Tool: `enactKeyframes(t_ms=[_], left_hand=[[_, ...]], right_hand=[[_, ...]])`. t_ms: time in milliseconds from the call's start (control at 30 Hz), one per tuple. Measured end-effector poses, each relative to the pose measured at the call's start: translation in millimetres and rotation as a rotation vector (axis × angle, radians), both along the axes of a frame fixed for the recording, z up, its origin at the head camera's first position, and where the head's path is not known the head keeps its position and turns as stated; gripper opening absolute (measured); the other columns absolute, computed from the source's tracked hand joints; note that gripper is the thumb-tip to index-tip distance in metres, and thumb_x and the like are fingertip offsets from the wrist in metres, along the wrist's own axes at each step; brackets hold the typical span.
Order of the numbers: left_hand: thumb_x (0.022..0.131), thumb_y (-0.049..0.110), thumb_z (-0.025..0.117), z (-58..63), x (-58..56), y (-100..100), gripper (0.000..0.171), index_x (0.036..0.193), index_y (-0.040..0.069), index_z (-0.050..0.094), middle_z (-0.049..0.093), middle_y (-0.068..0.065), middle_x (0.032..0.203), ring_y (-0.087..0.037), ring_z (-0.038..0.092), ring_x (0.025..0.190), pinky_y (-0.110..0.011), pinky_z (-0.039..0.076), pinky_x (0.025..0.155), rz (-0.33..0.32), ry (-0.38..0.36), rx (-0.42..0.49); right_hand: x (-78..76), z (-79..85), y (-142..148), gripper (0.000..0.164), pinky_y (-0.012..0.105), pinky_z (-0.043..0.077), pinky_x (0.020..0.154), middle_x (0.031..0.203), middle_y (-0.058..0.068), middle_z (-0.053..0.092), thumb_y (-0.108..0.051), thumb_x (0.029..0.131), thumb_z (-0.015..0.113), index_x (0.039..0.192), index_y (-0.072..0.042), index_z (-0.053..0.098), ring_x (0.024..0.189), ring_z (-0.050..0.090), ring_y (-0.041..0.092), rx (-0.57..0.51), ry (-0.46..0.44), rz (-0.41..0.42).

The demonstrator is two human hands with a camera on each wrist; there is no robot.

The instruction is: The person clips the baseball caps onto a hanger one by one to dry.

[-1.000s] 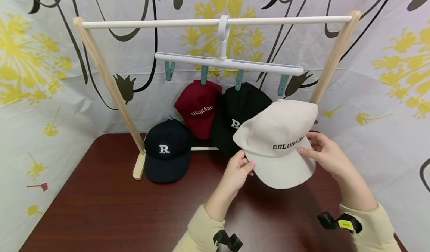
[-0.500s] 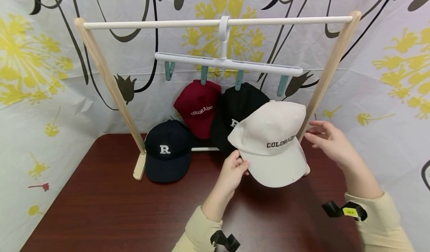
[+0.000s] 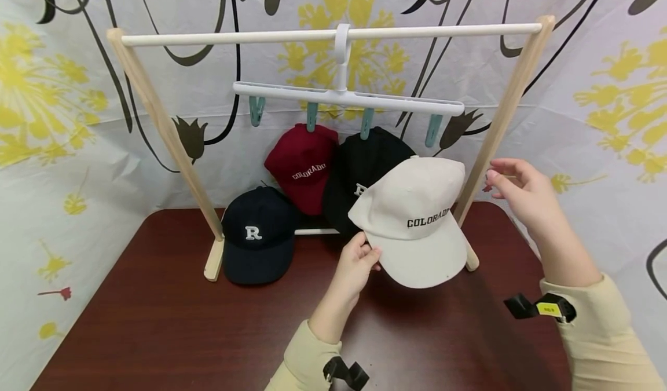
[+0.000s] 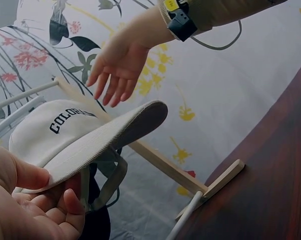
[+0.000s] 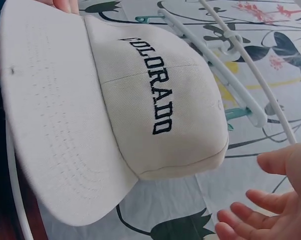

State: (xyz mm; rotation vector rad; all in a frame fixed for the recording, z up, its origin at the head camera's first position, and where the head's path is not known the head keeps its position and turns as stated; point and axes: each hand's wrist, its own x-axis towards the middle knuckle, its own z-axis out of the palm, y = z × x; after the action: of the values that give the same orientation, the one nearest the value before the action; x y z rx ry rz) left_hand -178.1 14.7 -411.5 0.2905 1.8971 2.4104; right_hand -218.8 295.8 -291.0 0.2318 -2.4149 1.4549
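Note:
My left hand point(image 3: 356, 266) pinches the brim of a white baseball cap point(image 3: 424, 191) at its left edge, thumb on top. The cap, lettered COLORADO, is held up off the table below a white clip hanger point(image 3: 292, 92). To the right of the cap, apart from it, my right hand point(image 3: 526, 194) is raised beside the rack post with nothing in its fingers. In the right wrist view its fingers point(image 5: 258, 217) are loosely spread. A black cap point(image 3: 359, 159) with a white R hangs behind, partly hidden by the white cap. Left of that hangs a dark red cap point(image 3: 304, 165).
The hanger hooks over the top rod point(image 3: 224, 37) of a wooden rack point(image 3: 156, 119). Its rightmost teal clip point(image 3: 433, 130) hangs above the white cap. A navy cap point(image 3: 259, 234) rests on the brown table point(image 3: 172, 327) by the rack's left foot point(image 3: 213, 260).
My right hand has let go of the white cap's brim and moved up and to the right. The left hand has shifted slightly left with the cap.

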Motion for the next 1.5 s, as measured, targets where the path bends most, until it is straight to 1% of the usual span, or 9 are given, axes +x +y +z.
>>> enactKeyframes(t_ms=[133, 233, 500, 667, 867, 1067, 1167, 1300, 1500], left_hand=[[0.093, -0.007, 0.053, -0.3, -1.1, 0, 0.016, 0.108, -0.007, 0.054, 0.059, -0.005, 0.076, -0.011, 0.054, 0.069, -0.035, 0.049, 0.069, -0.001, -0.009, 0.001], [0.093, -0.007, 0.053, 0.0, -1.3, -1, 0.017, 0.110, -0.007, 0.054, 0.060, -0.005, 0.077, -0.012, 0.054, 0.069, -0.032, 0.048, 0.068, -0.004, -0.012, 0.006], [0.093, -0.006, 0.052, 1.4, -0.7, -2, 0.020, 0.113, -0.008, 0.054, 0.062, -0.009, 0.081, -0.012, 0.054, 0.069, -0.025, 0.046, 0.064, -0.006, -0.008, 0.027], [0.093, -0.006, 0.052, 1.5, 0.1, -2, 0.021, 0.114, -0.008, 0.054, 0.063, -0.010, 0.082, -0.012, 0.054, 0.069, -0.024, 0.045, 0.064, -0.006, -0.017, 0.029], [0.093, -0.006, 0.052, -0.6, -1.2, -2, 0.021, 0.113, -0.008, 0.054, 0.063, -0.009, 0.082, -0.012, 0.054, 0.069, -0.023, 0.045, 0.063, -0.006, -0.014, 0.030], [0.093, -0.006, 0.052, -0.3, -0.9, -2, 0.023, 0.116, -0.008, 0.053, 0.064, -0.011, 0.084, -0.013, 0.054, 0.069, -0.024, 0.045, 0.063, -0.008, -0.013, 0.033], [0.093, -0.006, 0.052, 0.0, -0.5, -1, 0.022, 0.115, -0.008, 0.053, 0.063, -0.011, 0.083, -0.012, 0.054, 0.069, -0.024, 0.045, 0.063, -0.014, -0.013, 0.031], [0.093, -0.006, 0.052, -1.0, -1.5, -2, 0.021, 0.115, -0.008, 0.053, 0.063, -0.009, 0.082, -0.012, 0.054, 0.069, -0.024, 0.046, 0.064, -0.019, -0.015, 0.024], [0.094, -0.006, 0.051, -2.4, -2.6, -2, 0.022, 0.115, -0.008, 0.054, 0.062, -0.007, 0.081, -0.011, 0.054, 0.070, -0.028, 0.046, 0.067, -0.020, -0.021, 0.027]], right_hand=[[-3.1, 7.3, -7, 0.018, 0.012, 0.047, 0.071, 0.092, -0.022, 0.061, -0.019, 0.097, 0.057, 0.114, -0.016, 0.055, 0.079, 0.060, -0.004, -0.007, 0.031, -0.047], [-5.1, 12.6, -12, 0.018, 0.011, 0.045, 0.072, 0.092, -0.023, 0.061, -0.021, 0.096, 0.058, 0.114, -0.016, 0.057, 0.079, 0.060, -0.005, -0.004, 0.054, -0.072], [-13.0, 24.3, -18, 0.025, 0.011, 0.046, 0.071, 0.093, -0.023, 0.061, -0.020, 0.095, 0.060, 0.117, -0.008, 0.059, 0.082, 0.060, -0.005, 0.017, 0.103, -0.073], [-13.8, 32.6, -20, 0.023, 0.010, 0.045, 0.072, 0.094, -0.023, 0.062, -0.022, 0.094, 0.063, 0.115, -0.014, 0.061, 0.087, 0.059, -0.005, 0.031, 0.095, -0.063], [-15.5, 44.4, -27, 0.041, 0.010, 0.041, 0.075, 0.102, -0.017, 0.062, -0.033, 0.093, 0.063, 0.124, -0.007, 0.059, 0.094, 0.056, -0.004, 0.139, 0.057, -0.066], [-22.2, 49.6, -32, 0.049, 0.012, 0.041, 0.076, 0.113, -0.008, 0.062, -0.037, 0.093, 0.061, 0.130, -0.004, 0.055, 0.096, 0.055, -0.003, 0.205, 0.027, -0.034], [-25.2, 50.9, -35, 0.054, 0.015, 0.042, 0.079, 0.121, 0.002, 0.061, -0.041, 0.093, 0.061, 0.133, -0.005, 0.053, 0.102, 0.055, 0.001, 0.214, -0.006, -0.016], [-32.0, 52.0, -40, 0.060, 0.026, 0.043, 0.088, 0.131, 0.013, 0.055, -0.043, 0.093, 0.059, 0.139, -0.006, 0.048, 0.114, 0.053, 0.015, 0.227, -0.050, 0.009], [-42.0, 52.0, -50, 0.062, 0.042, 0.040, 0.094, 0.132, 0.018, 0.053, -0.044, 0.094, 0.058, 0.140, -0.005, 0.045, 0.119, 0.050, 0.030, 0.256, -0.049, 0.021]])
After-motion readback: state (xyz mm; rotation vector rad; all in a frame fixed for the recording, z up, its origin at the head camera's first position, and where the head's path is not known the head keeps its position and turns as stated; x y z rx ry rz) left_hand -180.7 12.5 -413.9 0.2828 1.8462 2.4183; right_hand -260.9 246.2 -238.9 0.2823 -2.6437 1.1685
